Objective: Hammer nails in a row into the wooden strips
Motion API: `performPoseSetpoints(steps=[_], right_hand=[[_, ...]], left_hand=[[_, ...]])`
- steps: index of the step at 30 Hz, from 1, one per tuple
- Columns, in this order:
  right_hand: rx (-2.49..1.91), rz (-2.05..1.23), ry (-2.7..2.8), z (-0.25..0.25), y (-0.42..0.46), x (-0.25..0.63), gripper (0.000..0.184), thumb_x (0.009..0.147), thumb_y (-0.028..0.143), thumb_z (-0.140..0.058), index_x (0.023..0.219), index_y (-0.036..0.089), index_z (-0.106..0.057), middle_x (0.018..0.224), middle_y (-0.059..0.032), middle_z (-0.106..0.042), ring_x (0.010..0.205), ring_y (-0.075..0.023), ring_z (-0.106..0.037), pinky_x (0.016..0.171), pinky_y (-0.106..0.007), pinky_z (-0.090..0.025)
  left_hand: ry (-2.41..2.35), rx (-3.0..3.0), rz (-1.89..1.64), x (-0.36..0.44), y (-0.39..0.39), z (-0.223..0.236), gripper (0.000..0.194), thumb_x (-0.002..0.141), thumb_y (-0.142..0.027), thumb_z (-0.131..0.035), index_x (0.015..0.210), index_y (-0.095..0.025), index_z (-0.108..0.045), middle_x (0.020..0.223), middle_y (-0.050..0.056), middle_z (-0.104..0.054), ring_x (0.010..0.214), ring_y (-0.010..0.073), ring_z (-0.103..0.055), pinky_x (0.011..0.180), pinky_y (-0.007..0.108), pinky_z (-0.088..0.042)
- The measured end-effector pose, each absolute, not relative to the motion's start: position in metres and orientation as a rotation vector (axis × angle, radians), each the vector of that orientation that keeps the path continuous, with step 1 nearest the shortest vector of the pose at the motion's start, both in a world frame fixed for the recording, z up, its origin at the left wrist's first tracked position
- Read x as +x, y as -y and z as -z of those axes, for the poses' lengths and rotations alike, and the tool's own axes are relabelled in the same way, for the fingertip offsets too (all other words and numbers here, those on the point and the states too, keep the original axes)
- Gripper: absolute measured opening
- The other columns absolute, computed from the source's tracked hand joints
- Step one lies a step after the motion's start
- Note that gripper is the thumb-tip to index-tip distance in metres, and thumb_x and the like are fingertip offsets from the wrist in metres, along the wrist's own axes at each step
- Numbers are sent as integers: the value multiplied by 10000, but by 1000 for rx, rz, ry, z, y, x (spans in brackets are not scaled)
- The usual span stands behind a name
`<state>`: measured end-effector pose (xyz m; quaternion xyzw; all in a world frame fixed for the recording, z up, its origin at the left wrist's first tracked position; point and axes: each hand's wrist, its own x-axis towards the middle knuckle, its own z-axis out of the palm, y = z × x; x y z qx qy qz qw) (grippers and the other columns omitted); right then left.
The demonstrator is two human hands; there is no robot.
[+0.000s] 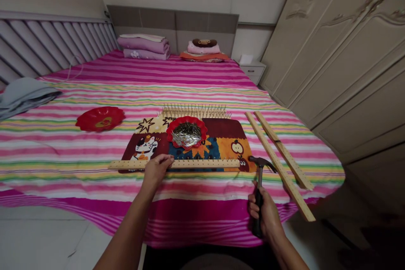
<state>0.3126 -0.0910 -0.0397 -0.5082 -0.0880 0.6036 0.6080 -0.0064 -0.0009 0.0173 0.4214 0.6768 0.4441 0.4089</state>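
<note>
- One hammer, nearest the camera, upright in the right hand, its head just beyond the mat's right edge.
- One strip of wood lies across the front of the mat, nails along it too small to count.
- Two more strips lie at the right, side by side.
- Behind the mat, nailed wood bristles with upright nails; its pieces merge, so no count.
- Two red dishes: one on the mat holds a heap of nails, the other dish sits to the left.
- Two stacks of bedding, by the one headboard.
- Left hand: rests on the front strip, thumb and fingertips narrowed; perhaps a nail between them, but I cannot tell.
- Right hand: fingers wrapped around the hammer's dark handle.
</note>
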Motion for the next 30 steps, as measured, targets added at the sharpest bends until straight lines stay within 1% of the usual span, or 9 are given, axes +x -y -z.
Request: performPoseSetpoints(steps=[3,8,11,15,18,21,24,27,30], right_hand=[[-1176,-1381,210,39,92,311,305,693,407,-636,936,266,-518,446,113,-456,269,-30,-309,254,-88,-206],[-1187,-1365,225,36,91,310,359,671,418,-654,969,265,-524,436,113,-465,269,-32,-304,249,-88,-213],[-1200,-1341,243,36,92,308,363,661,436,-662,945,254,-528,438,112,-463,271,-32,-303,246,-90,-211],[-1216,-1263,289,31,99,301,334,675,455,-660,906,254,-528,453,111,-465,279,-34,-316,246,-98,-233],[-1265,-1204,377,15,106,292,360,697,460,-655,979,267,-544,471,105,-476,293,-46,-339,247,-111,-249],[-1373,-1218,528,-13,111,280,469,699,459,-667,1110,269,-543,500,84,-508,318,-69,-376,258,-137,-263],[-1397,-1316,733,-41,108,262,566,716,439,-657,1237,271,-514,532,61,-539,341,-84,-388,283,-164,-271],[-1374,-1339,1063,-56,98,241,520,749,379,-632,1253,282,-546,535,51,-540,402,-102,-415,354,-188,-310],[-1342,-1264,1452,-58,86,223,451,789,323,-576,1240,299,-575,480,69,-457,421,-107,-386,408,-200,-315]], left_hand=[[-1722,1095,-1134,-5,2,-19,242,536,-412,-672,651,-199,-674,532,-19,-597,508,120,-491,478,224,-354],[-1734,1133,-1158,-4,3,-17,223,568,-412,-655,654,-206,-665,528,-24,-593,524,129,-507,499,227,-370],[-1752,1157,-1161,-4,3,-14,202,588,-402,-636,655,-213,-661,529,-23,-600,537,141,-525,523,236,-387],[-1817,1331,-1147,-5,4,-9,140,629,-358,-601,649,-234,-663,669,-1,-674,653,171,-586,630,262,-431],[-1857,1502,-1130,-5,4,-3,131,670,-324,-573,668,-238,-672,758,20,-688,747,185,-608,723,281,-442],[-1890,1597,-1100,-5,5,2,141,704,-303,-553,694,-236,-676,790,26,-686,784,185,-610,757,283,-438],[-1909,1615,-1082,-5,5,4,141,722,-295,-548,710,-233,-674,796,23,-681,784,178,-608,756,277,-436],[-1923,1635,-1062,-4,5,4,141,734,-286,-548,713,-225,-672,802,28,-679,790,177,-607,758,278,-429],[-1926,1663,-1038,-3,5,4,148,749,-277,-540,721,-219,-673,810,34,-679,789,176,-605,741,277,-423]])
